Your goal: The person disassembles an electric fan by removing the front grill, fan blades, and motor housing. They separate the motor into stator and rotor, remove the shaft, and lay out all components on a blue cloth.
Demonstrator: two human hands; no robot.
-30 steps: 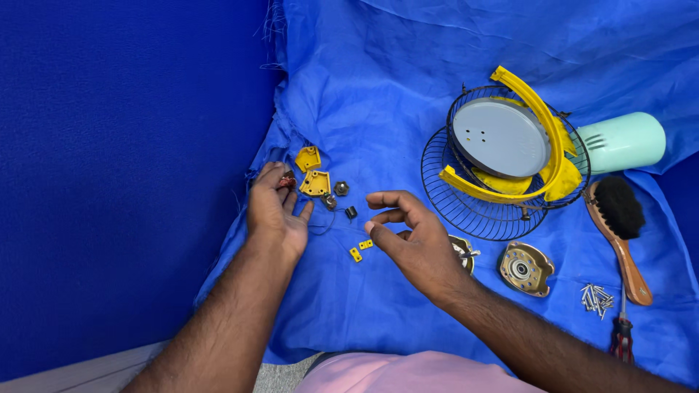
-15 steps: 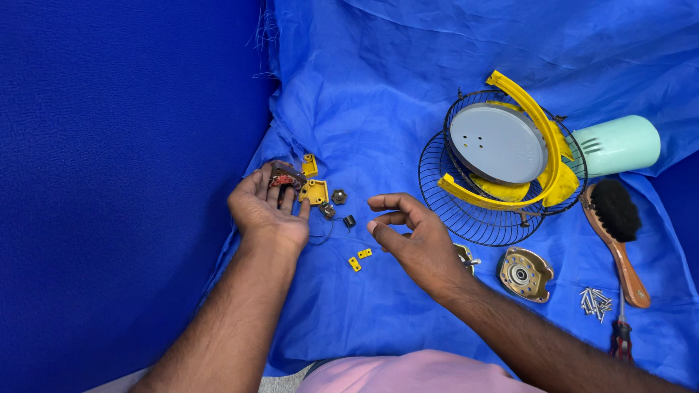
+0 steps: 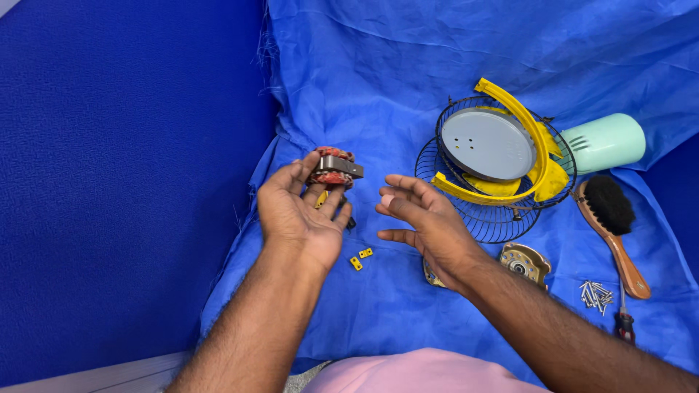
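Blue cloth (image 3: pixel 408 65) covered the worktop. Left hand (image 3: pixel 302 211) held a motor core (image 3: pixel 333 167) in its fingertips, lifted left of the fan grille (image 3: pixel 495 171). Right hand (image 3: pixel 426 222) hovered open and empty just beside it. Judging by this, inspection was under way; next the right hand must close on the core.
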